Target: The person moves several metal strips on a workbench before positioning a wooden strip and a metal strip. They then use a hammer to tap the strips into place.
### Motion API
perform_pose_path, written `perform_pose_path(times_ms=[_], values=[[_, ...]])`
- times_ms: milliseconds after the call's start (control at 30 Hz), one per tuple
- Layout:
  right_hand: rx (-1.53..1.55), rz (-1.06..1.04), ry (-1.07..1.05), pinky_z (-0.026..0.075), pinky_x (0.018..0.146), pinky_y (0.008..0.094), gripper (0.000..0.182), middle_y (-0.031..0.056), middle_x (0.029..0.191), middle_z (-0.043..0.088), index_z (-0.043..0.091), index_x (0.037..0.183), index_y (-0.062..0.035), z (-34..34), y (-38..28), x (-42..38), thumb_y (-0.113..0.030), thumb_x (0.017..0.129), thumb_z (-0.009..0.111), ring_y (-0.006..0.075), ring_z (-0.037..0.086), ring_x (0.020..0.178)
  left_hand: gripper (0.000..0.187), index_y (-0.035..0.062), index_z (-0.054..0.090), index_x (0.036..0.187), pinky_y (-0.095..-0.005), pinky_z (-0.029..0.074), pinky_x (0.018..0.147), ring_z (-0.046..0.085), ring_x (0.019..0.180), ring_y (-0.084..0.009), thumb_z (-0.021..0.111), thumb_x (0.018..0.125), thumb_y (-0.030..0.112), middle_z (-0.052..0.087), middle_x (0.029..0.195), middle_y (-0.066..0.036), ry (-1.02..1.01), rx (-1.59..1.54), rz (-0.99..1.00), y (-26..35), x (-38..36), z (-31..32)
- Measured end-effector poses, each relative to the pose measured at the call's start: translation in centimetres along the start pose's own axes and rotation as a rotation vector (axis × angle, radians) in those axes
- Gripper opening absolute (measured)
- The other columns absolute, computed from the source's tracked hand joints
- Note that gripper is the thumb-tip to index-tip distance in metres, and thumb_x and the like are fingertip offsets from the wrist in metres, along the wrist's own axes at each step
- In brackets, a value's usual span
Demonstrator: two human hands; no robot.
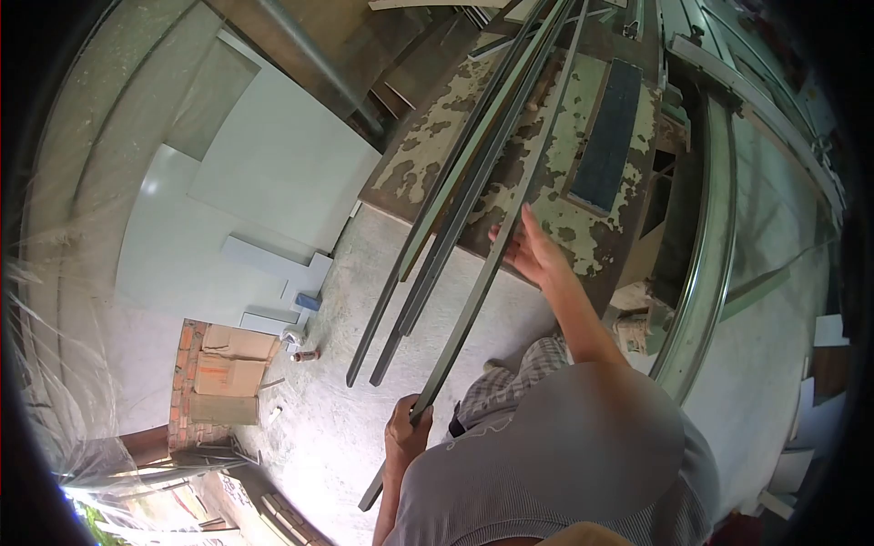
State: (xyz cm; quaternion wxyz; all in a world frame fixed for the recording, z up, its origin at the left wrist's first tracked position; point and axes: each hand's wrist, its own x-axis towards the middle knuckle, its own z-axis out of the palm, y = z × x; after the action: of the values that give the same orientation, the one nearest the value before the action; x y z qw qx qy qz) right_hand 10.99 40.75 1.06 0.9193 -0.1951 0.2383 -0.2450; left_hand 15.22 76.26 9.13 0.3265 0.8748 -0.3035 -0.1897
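Observation:
A long, thin grey-green metal profile runs diagonally from the lower left up over the worktable. My left hand is closed around it near its lower end, which sticks out below the fist. Farther up, my right hand is at the profile with thumb raised and fingers spread, fingertips right at its edge. To the left of it, several more long dark profiles lie side by side and overhang the table's near edge.
The worktable has peeling, patchy paint and carries a dark rectangular board. White panels lean at the left. Flattened cardboard and a small bottle are on the floor. A metal rail curves along the right.

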Motion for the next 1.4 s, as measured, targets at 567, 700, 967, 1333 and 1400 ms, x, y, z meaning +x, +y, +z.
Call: perform_pose_path(times_ms=[567, 700, 967, 1333, 1400], values=[[0.071, 0.189, -0.020, 0.045, 0.086, 0.0382, 0.050, 0.0094, 0.102, 0.057, 0.045, 0.107, -0.0084, 3.1, 19.1, -15.6, -0.050, 0.083, 0.060, 0.0206, 0.055, 0.099, 0.061, 0.0012, 0.025, 0.137, -0.0309, 0.052, 0.067, 0.063, 0.085, -0.0219, 0.057, 0.089, 0.020, 0.056, 0.104, -0.018, -0.418, -0.195, 0.023, -6.2, -2.3, -0.8], [0.065, 0.147, -0.017, 0.045, 0.083, 0.0375, 0.059, 0.0095, 0.099, 0.056, 0.046, 0.113, -0.0044, 3.9, 19.5, -15.4, -0.054, 0.082, 0.058, 0.0197, 0.054, 0.095, 0.056, 0.0004, 0.035, 0.130, -0.0303, 0.051, 0.068, 0.063, 0.080, -0.0205, 0.057, 0.089, 0.031, 0.059, 0.096, -0.017, -0.575, -0.192, -0.119, -8.9, -6.6, -5.1], [0.045, 0.148, 0.012, 0.043, 0.087, 0.0417, 0.049, 0.0092, 0.106, 0.055, 0.047, 0.112, -0.0157, 4.9, 25.5, -21.2, -0.054, 0.083, 0.056, 0.0201, 0.052, 0.101, 0.030, -0.0003, 0.051, 0.097, -0.0248, 0.049, 0.057, 0.058, 0.063, -0.0109, 0.052, 0.092, 0.029, 0.057, 0.080, -0.006, -0.708, -0.266, -0.163, -12.7, -11.0, -8.6], [-0.089, 0.091, -0.071, 0.042, 0.087, 0.0378, 0.053, 0.0082, 0.101, 0.055, 0.048, 0.120, -0.0062, 14.1, 31.0, -29.4, -0.044, 0.085, 0.060, 0.0214, 0.050, 0.106, 0.080, -0.0004, 0.013, 0.142, -0.0314, 0.054, 0.066, 0.066, 0.076, -0.0260, 0.044, 0.090, 0.053, 0.060, 0.099, -0.022, -0.802, -0.547, 0.180, -9.0, -12.4, -15.3], [-0.100, 0.016, -0.026, 0.043, 0.085, 0.0396, 0.042, 0.0062, 0.092, 0.056, 0.054, 0.113, -0.0048, 15.0, 30.4, -30.1, -0.037, 0.086, 0.061, 0.0197, 0.054, 0.095, 0.083, -0.0012, 0.013, 0.141, -0.0325, 0.054, 0.067, 0.066, 0.077, -0.0263, 0.042, 0.089, 0.056, 0.061, 0.099, -0.023, -0.783, -0.543, 0.207, -9.8, -12.3, -15.8]])
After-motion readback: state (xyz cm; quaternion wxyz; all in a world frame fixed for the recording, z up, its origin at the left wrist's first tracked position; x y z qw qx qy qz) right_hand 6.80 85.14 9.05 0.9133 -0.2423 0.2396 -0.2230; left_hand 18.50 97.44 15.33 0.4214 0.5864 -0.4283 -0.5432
